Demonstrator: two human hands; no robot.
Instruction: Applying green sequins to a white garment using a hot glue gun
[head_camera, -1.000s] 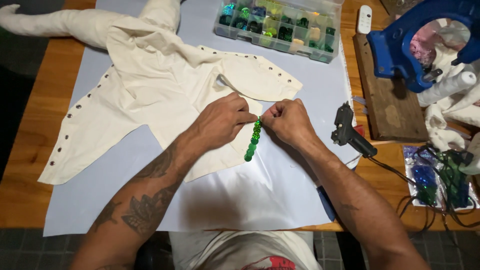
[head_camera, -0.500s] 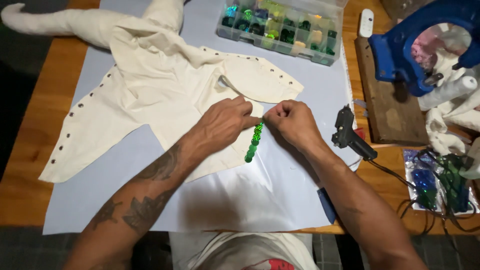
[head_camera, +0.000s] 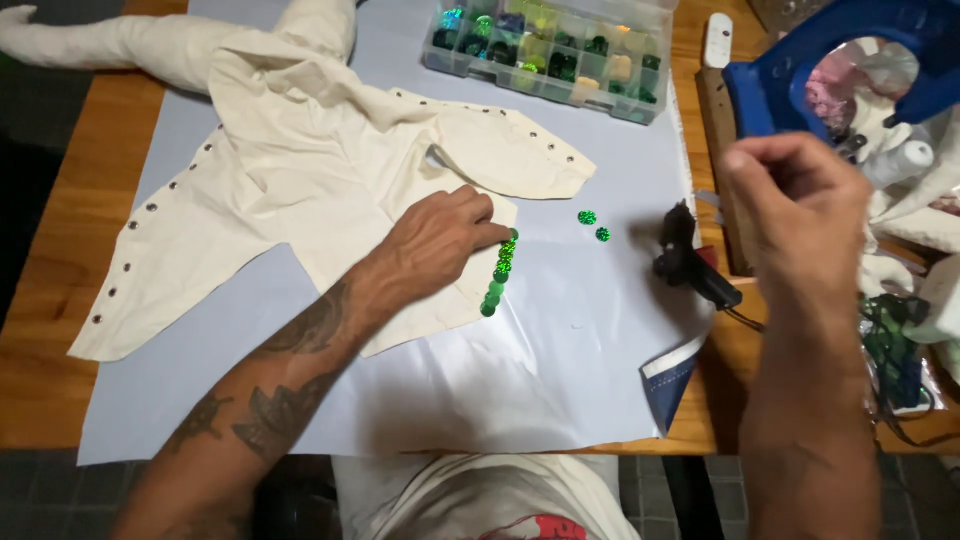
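My left hand (head_camera: 440, 235) lies flat on a cream fabric garment (head_camera: 300, 170), its fingertips touching the top of a row of shiny green sequins (head_camera: 497, 275) along the fabric's edge. It holds nothing. My right hand (head_camera: 800, 200) hangs in the air to the right, above and beside a black glue gun (head_camera: 690, 265). Its fingers are loosely curled and I see nothing in them. Two loose green sequins (head_camera: 587, 217) lie on the white paper sheet (head_camera: 500, 380) between the hands.
A clear compartment box of green and coloured sequins (head_camera: 545, 50) stands at the back. A blue press tool (head_camera: 800, 80) on a wooden board, white cloth and a white remote (head_camera: 717, 40) are at the right. Dark cables and sequin packets (head_camera: 900, 360) lie by the table's right edge.
My right hand has left the sequin row and risen to the right, over the glue gun. Two loose sequins now show on the paper. My left hand stays on the fabric.
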